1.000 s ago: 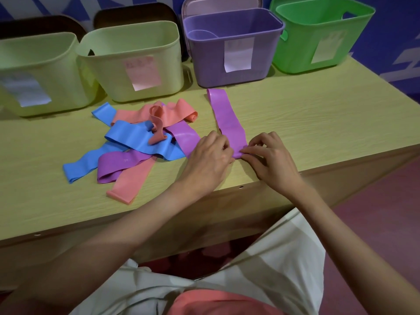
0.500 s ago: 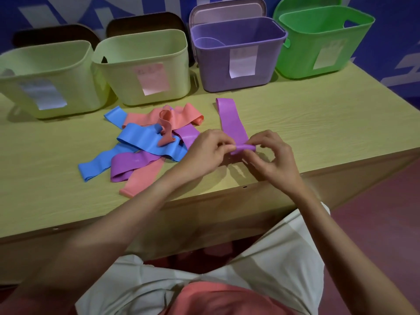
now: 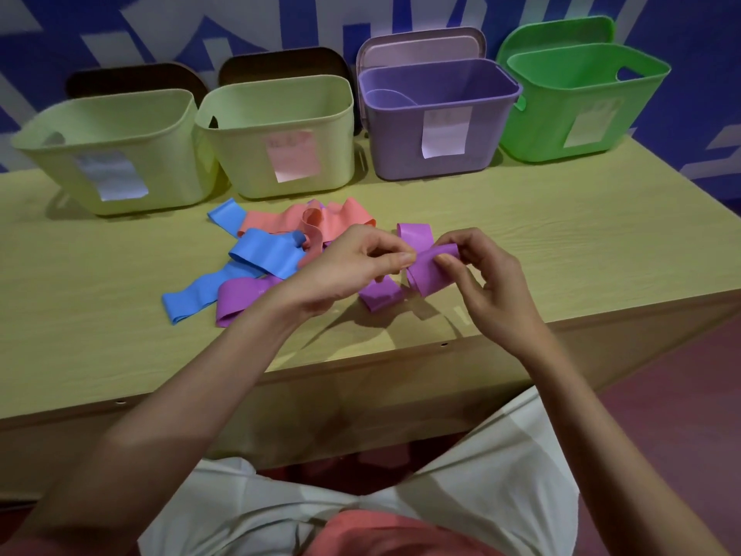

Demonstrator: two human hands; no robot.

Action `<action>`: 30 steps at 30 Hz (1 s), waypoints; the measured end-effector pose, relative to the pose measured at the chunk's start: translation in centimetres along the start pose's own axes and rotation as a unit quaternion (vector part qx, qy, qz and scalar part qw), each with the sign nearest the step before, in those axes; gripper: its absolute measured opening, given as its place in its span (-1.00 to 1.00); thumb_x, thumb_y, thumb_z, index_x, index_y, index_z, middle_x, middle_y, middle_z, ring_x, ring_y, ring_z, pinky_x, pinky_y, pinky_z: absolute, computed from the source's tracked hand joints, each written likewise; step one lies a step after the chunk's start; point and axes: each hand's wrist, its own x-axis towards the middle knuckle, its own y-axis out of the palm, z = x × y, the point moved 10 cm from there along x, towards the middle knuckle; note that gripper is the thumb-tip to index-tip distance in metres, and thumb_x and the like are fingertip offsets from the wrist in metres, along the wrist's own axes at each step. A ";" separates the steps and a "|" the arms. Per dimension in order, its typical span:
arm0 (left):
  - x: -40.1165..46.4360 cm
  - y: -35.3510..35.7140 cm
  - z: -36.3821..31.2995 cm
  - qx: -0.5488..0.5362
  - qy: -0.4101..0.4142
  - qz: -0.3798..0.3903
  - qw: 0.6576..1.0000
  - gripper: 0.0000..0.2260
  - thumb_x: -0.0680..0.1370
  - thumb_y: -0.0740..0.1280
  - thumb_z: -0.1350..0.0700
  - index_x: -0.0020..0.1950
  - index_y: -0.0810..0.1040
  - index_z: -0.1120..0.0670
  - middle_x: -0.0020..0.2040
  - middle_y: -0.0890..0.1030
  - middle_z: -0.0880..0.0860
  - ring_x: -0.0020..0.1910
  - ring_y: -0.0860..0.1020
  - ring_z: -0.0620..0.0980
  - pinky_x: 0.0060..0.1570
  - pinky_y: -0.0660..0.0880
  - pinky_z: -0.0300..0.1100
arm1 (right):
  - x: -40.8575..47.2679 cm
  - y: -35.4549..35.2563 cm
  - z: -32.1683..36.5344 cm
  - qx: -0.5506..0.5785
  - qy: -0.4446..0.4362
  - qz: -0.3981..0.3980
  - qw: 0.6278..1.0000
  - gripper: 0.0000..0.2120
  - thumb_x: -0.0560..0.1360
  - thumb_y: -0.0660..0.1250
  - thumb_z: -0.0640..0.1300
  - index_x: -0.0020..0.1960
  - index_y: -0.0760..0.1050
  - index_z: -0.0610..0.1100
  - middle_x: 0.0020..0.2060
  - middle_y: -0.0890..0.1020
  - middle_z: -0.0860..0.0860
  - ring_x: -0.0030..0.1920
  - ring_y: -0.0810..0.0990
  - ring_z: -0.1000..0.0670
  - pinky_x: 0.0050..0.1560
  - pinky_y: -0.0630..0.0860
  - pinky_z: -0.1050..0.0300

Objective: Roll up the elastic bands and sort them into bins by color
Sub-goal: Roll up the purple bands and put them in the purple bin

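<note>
Left hand (image 3: 353, 266) and right hand (image 3: 487, 282) both pinch purple band (image 3: 431, 270), partly rolled, lifted above bench (image 3: 581, 242), near front of purple bin (image 3: 437, 114). Loose pile (image 3: 264, 258) left of purple bin waits unrolled. Sorting barely begun.

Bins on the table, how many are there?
4, in a row at the back: two pale yellow-green bins, then a purple bin, and a green bin at the right end.
</note>
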 end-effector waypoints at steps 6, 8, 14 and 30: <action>-1.0 -0.4 -0.2 0.007 0.022 -0.015 1.000 -0.84 0.57 0.30 0.21 0.03 0.62 0.27 -0.11 0.59 0.16 -0.12 0.49 -0.07 -0.10 0.43 -0.25 | 0.2 -0.1 1.0 -0.041 -0.027 0.000 0.999 -0.85 0.58 0.28 -0.16 0.03 0.51 -0.25 -0.16 0.58 0.10 -0.15 0.53 0.23 -0.08 0.40 0.41; -1.4 -0.8 -0.9 0.006 0.055 -0.048 0.997 -0.85 0.52 0.38 0.19 0.03 0.62 0.23 -0.07 0.64 0.15 -0.11 0.54 -0.10 -0.06 0.48 -0.22 | 0.2 -0.1 1.2 -0.033 -0.031 -0.002 0.999 -0.83 0.57 0.28 -0.13 0.02 0.51 -0.26 -0.17 0.60 0.04 -0.16 0.56 0.15 -0.10 0.44 0.35; -1.7 -2.1 -1.5 0.020 0.114 -0.138 0.984 -0.87 0.44 0.46 0.26 -0.15 0.63 0.03 -0.24 0.64 0.02 -0.25 0.54 -0.11 -0.18 0.49 -0.16 | 0.2 -0.1 1.9 0.005 -0.027 -0.027 0.999 -0.91 0.52 0.37 -0.17 0.01 0.53 -0.15 -0.18 0.62 0.12 -0.16 0.59 0.19 -0.09 0.49 0.33; -1.8 -1.5 1.0 -0.225 0.031 -0.101 0.969 -0.77 0.42 0.35 0.12 0.00 0.63 0.21 -0.18 0.61 0.05 -0.15 0.42 0.09 -0.14 0.42 -0.18 | 1.1 0.3 3.5 0.049 -0.025 0.010 0.998 -0.76 0.51 0.36 -0.29 0.18 0.53 -0.17 -0.06 0.63 0.08 -0.14 0.57 0.19 -0.16 0.44 0.37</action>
